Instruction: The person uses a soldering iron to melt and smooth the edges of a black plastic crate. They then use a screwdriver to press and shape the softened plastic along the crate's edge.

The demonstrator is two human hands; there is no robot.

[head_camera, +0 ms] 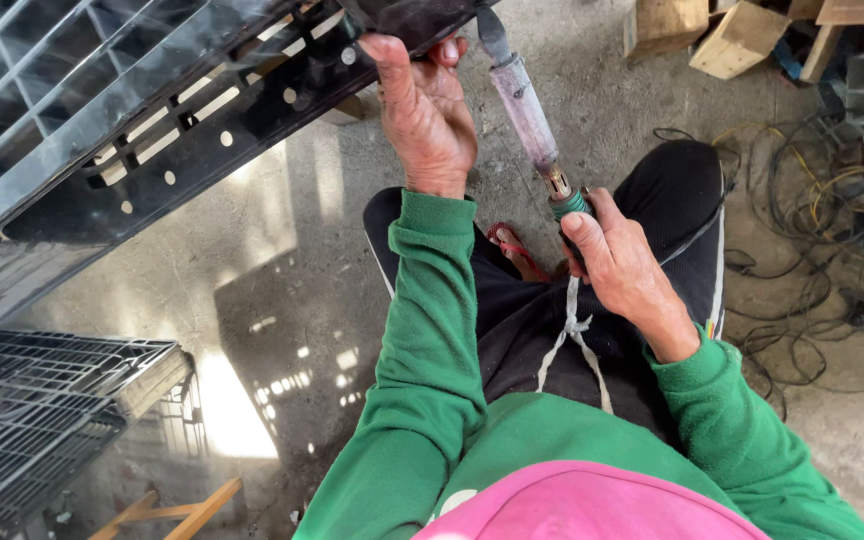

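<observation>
Over concrete floor [282, 250], hands grip panel [202, 120]; tool [527, 110].

The left hand [427, 110] grips the lower edge of a black perforated panel [182, 130]. The right hand [617, 265] holds a heat-gun-like tool [527, 110], its tip against that edge, above the concrete floor [282, 260].

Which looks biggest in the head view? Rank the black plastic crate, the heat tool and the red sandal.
1. Black plastic crate, though it is nearer the camera.
2. Heat tool, held by the right hand.
3. Red sandal, partly hidden.
</observation>
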